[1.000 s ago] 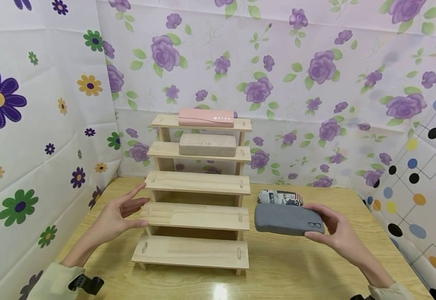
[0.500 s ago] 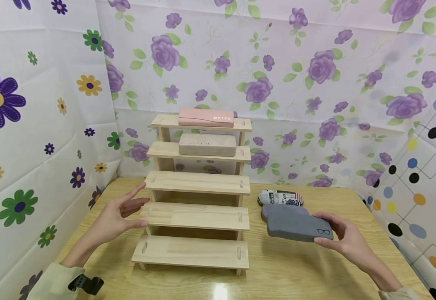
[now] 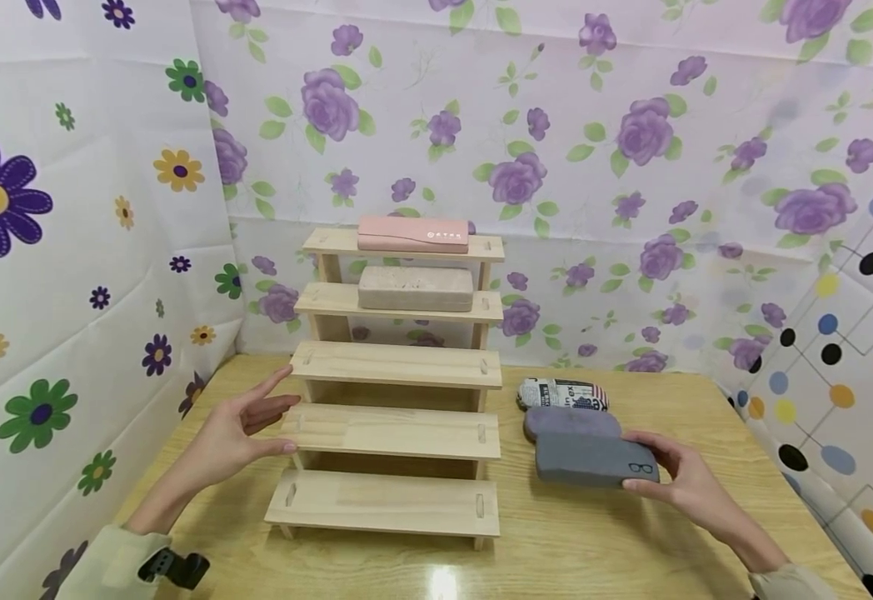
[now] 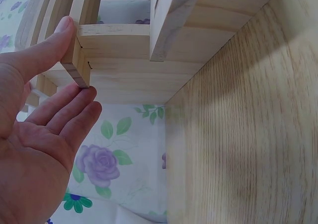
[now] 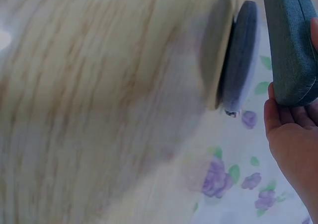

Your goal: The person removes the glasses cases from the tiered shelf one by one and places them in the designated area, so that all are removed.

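Note:
My right hand point(image 3: 695, 485) grips the right end of a blue-grey glasses case point(image 3: 590, 460) with a small glasses outline on it. In the right wrist view this case point(image 5: 288, 45) is tilted above the tabletop. Behind it, partly covered, lies a purple-grey case point(image 3: 571, 421), and farther back a newspaper-print case point(image 3: 560, 394). At the left, my left hand point(image 3: 230, 437) holds the end of a shelf of the stepped wooden stand point(image 3: 399, 431); the left wrist view shows thumb and fingertips on either side of the board point(image 4: 77, 67).
A pink glasses case point(image 3: 412, 235) sits on the stand's top shelf, and a beige case point(image 3: 416, 289) on the one below. The stand is on a wood-grain table point(image 3: 556, 550). Flowered cloth point(image 3: 556, 167) hangs behind, with dotted cloth point(image 3: 841, 375) at the right.
My right hand has moved the blue-grey case right and toward me, then slightly left, uncovering the purple-grey case behind. My left hand has stayed at the stand.

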A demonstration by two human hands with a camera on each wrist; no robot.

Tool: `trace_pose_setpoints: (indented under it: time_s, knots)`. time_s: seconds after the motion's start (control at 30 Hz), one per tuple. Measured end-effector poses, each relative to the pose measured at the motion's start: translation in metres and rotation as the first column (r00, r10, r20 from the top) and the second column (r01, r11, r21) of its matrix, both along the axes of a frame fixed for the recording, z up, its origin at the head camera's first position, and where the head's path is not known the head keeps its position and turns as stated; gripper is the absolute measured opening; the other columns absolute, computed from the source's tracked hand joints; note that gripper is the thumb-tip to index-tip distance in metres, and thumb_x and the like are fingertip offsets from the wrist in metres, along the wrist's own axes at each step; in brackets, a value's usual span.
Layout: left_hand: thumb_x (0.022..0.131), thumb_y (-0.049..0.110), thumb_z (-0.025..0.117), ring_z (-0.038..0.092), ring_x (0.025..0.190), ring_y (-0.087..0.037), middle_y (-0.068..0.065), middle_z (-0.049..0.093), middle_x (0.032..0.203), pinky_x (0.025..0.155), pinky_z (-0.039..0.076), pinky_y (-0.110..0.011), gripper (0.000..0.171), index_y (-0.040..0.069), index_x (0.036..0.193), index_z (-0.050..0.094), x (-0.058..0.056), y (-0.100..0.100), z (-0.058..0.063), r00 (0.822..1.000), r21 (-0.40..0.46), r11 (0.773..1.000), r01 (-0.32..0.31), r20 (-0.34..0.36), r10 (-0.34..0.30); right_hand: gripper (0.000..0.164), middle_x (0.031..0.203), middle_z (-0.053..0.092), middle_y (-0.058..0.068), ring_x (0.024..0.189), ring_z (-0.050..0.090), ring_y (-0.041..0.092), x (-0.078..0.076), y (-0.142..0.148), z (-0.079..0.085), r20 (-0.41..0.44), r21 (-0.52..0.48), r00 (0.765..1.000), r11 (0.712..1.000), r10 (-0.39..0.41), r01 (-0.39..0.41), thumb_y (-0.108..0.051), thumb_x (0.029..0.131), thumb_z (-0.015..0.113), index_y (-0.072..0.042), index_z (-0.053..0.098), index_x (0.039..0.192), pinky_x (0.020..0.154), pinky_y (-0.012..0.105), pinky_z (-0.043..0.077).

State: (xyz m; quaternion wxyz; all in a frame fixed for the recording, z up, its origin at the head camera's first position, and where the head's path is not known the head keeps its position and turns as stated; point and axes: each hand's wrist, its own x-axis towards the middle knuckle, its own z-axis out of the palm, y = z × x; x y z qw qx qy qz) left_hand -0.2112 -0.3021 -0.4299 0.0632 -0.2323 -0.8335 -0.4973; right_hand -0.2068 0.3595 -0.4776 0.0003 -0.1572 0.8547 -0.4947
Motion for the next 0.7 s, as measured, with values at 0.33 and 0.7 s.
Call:
trace_pose_setpoints:
  time_s: [0.33, 0.7]
  knots:
    - [0.083, 0.01, 0.091, 0.059, 0.131, -0.039, -0.021, 0.063, 0.141, 0.104, 0.053, -0.029, 0.104, 0.023, 0.168, 0.032, -0.001, -0.001, 0.0, 1.0, 0.0, 1.0, -0.002, 0.008, 0.002, 0.067, 0.146, 0.058, 0.019, 0.126, 0.053, -0.004, -0.011, 0.003, -0.009, 0.021, 0.055, 1.0, 0.998, -0.003, 0.001, -0.025, 0.091, 0.087, -0.001, 0.058, 0.146, 0.1, 0.017, 0.05]
    - [0.083, 0.01, 0.091, 0.06, 0.13, -0.039, -0.023, 0.063, 0.141, 0.104, 0.053, -0.03, 0.104, 0.022, 0.168, 0.033, -0.001, -0.001, 0.0, 1.0, -0.001, 1.0, 0.002, -0.002, -0.002, 0.067, 0.148, 0.056, 0.022, 0.14, 0.048, 0.045, -0.02, 0.003, -0.019, 0.015, 0.093, 1.0, 0.996, 0.002, -0.003, -0.025, 0.087, 0.09, -0.002, 0.06, 0.144, 0.101, 0.015, 0.047]
